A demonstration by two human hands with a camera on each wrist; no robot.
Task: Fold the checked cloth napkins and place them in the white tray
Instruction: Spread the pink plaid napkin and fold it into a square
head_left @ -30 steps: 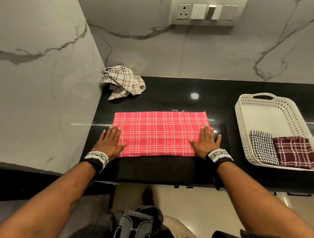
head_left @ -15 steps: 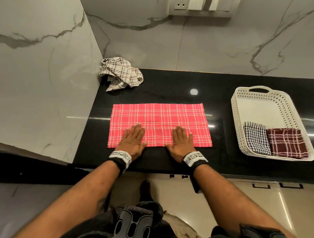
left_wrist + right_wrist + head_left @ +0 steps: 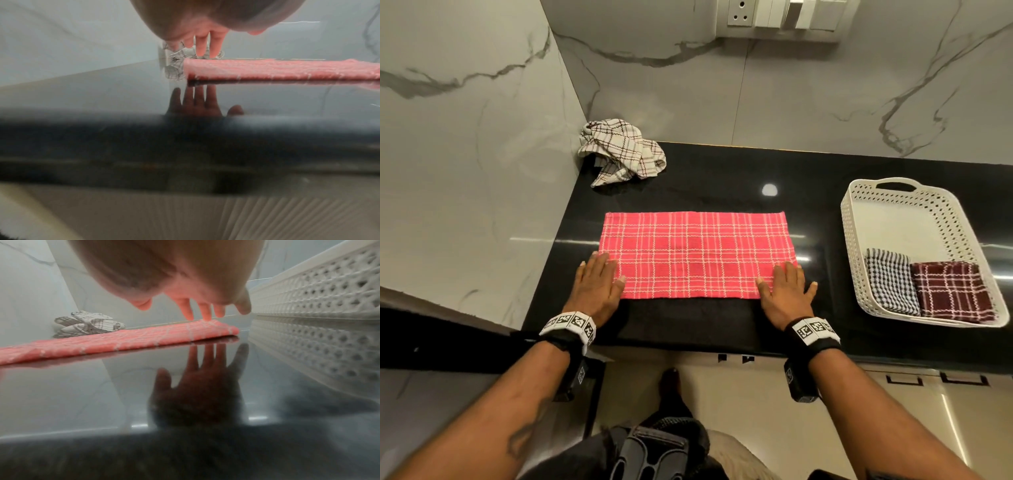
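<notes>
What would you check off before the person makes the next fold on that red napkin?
1. Red checked napkin lies flat, edges aligned: ok.
2. Left hand flat on its left end: ok.
3. Right hand flat on its right end: ok.
4. White tray has free room behind the two folded napkins: ok.
5. Crumpled white checked napkin clear of the fold: ok.
6. Creases under the hands: cannot tell.

Both arms reach forward over the worktop's near edge, each wrist wearing a marked band. The left hand lies palm down with fingers straight and close together, thumb spread. The right hand lies flat likewise, fingers straight, thumb and little finger splayed.
</notes>
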